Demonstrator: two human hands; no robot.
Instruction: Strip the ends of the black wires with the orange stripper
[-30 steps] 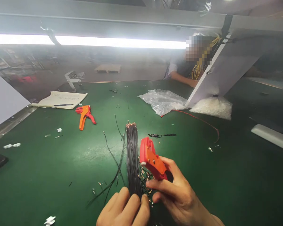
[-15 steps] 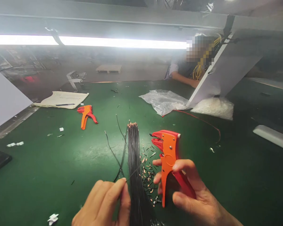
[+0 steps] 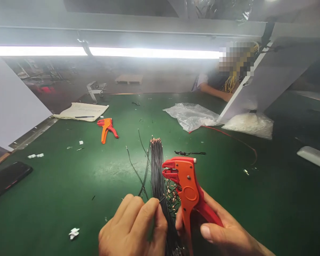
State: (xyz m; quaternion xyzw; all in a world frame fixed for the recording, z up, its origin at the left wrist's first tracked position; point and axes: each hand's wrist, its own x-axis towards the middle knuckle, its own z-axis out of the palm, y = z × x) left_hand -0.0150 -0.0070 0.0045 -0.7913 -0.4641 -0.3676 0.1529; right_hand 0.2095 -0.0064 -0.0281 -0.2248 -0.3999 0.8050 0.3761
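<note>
My left hand [image 3: 134, 225] pinches a thin black wire [image 3: 162, 199] between thumb and forefinger, at the left side of a thick bundle of black wires [image 3: 156, 167] with bare copper tips. My right hand [image 3: 224, 227] is wrapped round the handles of an orange and red wire stripper [image 3: 189, 185]. Its red jaws point left, close to the bundle's upper right side. A few loose black wires [image 3: 133, 167] lie left of the bundle. Wire scraps [image 3: 172, 195] are scattered to its right, partly behind the tool.
A second wire stripper [image 3: 106, 129] and a notebook with a pen [image 3: 82, 111] lie at the back left. A dark phone-like object [image 3: 9, 179] is at the left edge. Plastic bags [image 3: 192, 115] lie at the back right, near a person's arm [image 3: 216, 93].
The stripper in my right hand has moved left and slightly down relative to the bundle, uncovering dark wires behind it. The camera view has shifted, so the scene sits further right.
</note>
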